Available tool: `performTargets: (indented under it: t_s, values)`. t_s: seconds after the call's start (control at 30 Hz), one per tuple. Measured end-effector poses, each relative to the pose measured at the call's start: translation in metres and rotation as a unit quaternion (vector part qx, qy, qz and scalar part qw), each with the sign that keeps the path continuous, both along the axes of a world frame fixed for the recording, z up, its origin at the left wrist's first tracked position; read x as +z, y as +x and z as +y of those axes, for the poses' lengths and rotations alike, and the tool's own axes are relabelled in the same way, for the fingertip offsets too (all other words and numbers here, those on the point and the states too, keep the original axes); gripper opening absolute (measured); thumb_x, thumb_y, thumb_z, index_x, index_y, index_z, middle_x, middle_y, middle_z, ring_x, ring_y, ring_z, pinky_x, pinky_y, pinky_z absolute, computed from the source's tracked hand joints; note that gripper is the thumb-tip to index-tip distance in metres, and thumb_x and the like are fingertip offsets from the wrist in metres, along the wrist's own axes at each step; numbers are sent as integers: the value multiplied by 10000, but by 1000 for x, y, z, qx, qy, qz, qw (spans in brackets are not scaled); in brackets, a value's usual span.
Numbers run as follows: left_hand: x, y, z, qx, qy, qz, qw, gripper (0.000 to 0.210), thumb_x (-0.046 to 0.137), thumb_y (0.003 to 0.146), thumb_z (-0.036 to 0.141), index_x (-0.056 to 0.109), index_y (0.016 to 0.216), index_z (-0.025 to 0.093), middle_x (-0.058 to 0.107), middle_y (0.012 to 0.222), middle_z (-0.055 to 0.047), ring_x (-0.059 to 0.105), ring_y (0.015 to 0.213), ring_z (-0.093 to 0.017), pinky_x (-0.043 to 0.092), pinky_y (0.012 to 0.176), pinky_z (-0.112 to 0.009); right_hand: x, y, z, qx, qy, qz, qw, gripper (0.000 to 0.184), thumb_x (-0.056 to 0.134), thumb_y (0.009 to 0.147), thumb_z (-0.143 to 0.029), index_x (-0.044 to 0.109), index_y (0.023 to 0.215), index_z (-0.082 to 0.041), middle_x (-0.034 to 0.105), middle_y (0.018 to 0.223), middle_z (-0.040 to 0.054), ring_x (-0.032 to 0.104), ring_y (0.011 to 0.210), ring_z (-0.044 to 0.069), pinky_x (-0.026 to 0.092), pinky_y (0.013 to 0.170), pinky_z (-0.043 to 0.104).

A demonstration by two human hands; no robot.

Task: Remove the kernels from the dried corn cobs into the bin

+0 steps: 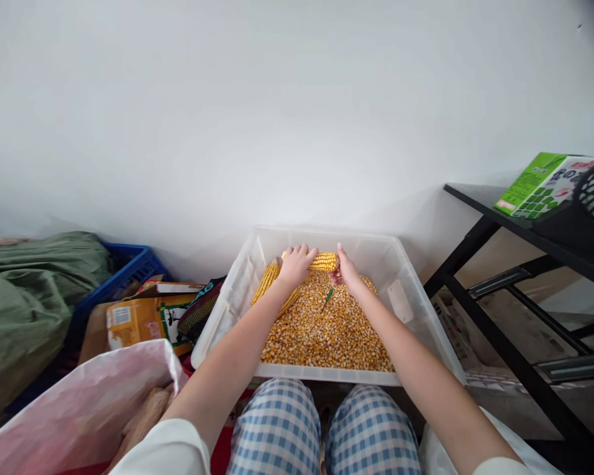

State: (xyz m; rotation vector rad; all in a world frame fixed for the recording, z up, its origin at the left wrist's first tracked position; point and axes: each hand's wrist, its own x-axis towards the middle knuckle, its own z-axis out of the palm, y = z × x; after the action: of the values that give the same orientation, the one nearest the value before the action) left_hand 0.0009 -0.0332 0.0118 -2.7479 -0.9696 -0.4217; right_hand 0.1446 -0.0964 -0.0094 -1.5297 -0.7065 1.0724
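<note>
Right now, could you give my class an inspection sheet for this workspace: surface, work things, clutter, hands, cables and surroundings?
Surface: plastic tub holding loose kernels.
Work things: corn cob between the hands; more cobs at the tub's left; green-handled tool among the kernels.
Clutter: open bag, orange packet and blue crate at left.
Hands: left hand gripping the corn cob; right hand at its right end, grip unclear.
Cables: nothing seen.
Surroundings: pale wall behind; black stand at right, carrying a green-and-white box.
</note>
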Motion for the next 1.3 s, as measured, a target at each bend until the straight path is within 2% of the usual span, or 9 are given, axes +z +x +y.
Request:
performTargets:
  t_s: [0.1,0.23,0.4,0.57,0.7,0.87,1.03,1.2,1.3]
  values:
    - [-2,2,-1,-4,35,8,999,369,496,741,128,425,1093,217,479,1018,-101,436,1001,-247,334,816,-373,-4,-2,0,-3,10,-24,1000,537,277,791,-687,427,662,-188,382,401,-38,326,290,86,298,291,215]
    - [-6,4,2,4,72,11,997,334,493,744,122,434,1061,206,487,993,-97,447,964,-240,334,786,-359,-8,-3,0,-31,46,-45,997,479,222,862,-574,398,627,-196,363,382,-34,295,275,89,217,275,211]
    - [-7,4,7,20,61,-21,998,365,545,758,305,411,1068,166,500,993,-94,458,931,-239,346,756,-342,-2,1,1,-42,115,-44,992,444,226,893,-463,338,559,-193,305,379,-48,256,281,66,219,291,196]
    - [-9,4,4,-9,90,-19,996,323,472,774,180,415,1091,153,493,1078,-113,439,977,-243,336,779,-354,4,8,-2,-32,67,-24,997,522,222,839,-619,441,657,-182,434,435,-29,346,298,73,254,290,194]
    - [-10,3,2,-22,97,-21,995,334,403,775,110,419,1106,154,458,1187,-121,427,1027,-246,331,799,-368,0,7,-2,9,63,-66,996,565,311,750,-726,459,693,-184,425,445,-37,344,299,71,260,285,198]
    - [-3,2,0,-16,62,-12,998,349,450,743,137,428,1090,152,534,1038,-118,475,960,-256,341,788,-385,-10,6,3,-12,110,-103,988,537,274,778,-708,405,648,-204,328,392,-56,289,282,83,276,293,222]
    - [5,3,-6,-25,-32,-25,999,406,547,703,287,409,1068,174,575,993,-92,523,957,-250,372,791,-348,-6,10,2,-25,100,-119,988,578,191,785,-713,373,588,-201,356,403,-36,326,314,94,296,333,229]
    - [7,4,-11,-40,-113,-21,993,498,551,681,411,360,1090,200,624,920,-60,601,784,-228,404,636,-282,3,17,-4,-38,144,-287,946,564,271,783,-689,460,616,-185,510,562,9,473,522,121,340,464,212]
    - [8,3,-12,-55,-117,-11,992,513,553,667,438,365,1083,203,639,872,-54,612,762,-236,406,612,-275,5,24,-6,-21,137,-327,935,587,219,800,-681,422,557,-186,482,532,16,445,515,126,316,472,221]
